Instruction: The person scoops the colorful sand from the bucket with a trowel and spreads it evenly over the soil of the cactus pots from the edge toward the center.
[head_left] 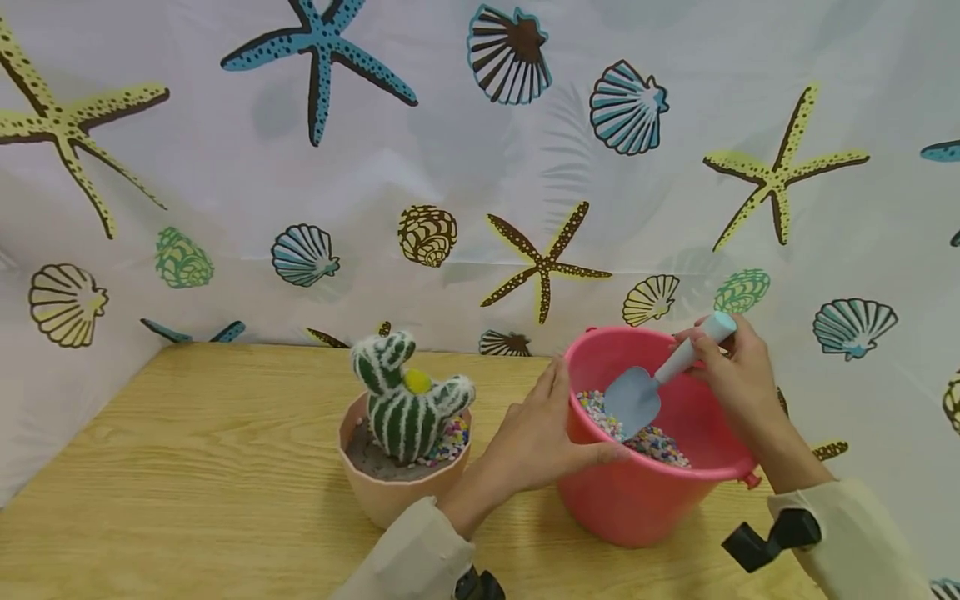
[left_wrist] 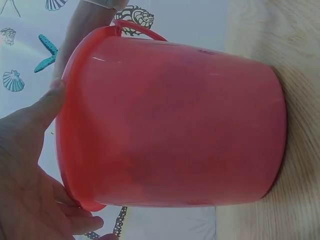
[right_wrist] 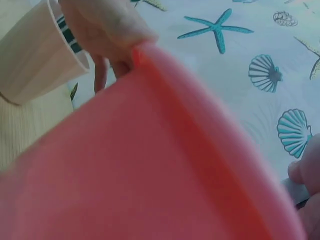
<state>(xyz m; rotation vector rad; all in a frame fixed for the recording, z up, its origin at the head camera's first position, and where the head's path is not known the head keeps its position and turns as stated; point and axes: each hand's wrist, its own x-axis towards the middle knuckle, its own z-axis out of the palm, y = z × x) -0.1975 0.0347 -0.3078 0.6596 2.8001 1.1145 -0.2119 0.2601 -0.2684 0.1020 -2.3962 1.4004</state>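
Observation:
A pink-red bucket (head_left: 637, 500) stands on the table with small multicoloured pebbles (head_left: 660, 447) inside. My left hand (head_left: 536, 442) holds its near-left rim, thumb along the front and fingers at the left side; the left wrist view shows this hand (left_wrist: 30, 175) against the rim too. Over the bucket, my right hand (head_left: 738, 375) grips the pale handle of a small blue-grey trowel (head_left: 633, 400). The trowel's blade slants down to the pebbles. In the right wrist view the bucket wall (right_wrist: 115, 170) hides most of the trowel; only part of the right hand (right_wrist: 312, 175) shows.
Left of the bucket stands a peach pot (head_left: 405, 496) with a knitted green-and-white cactus (head_left: 408, 425), grey soil-like filling and coloured pebbles on one side. Behind the wooden table (head_left: 187, 467) hangs a white cloth (head_left: 420, 158) printed with starfish and shells.

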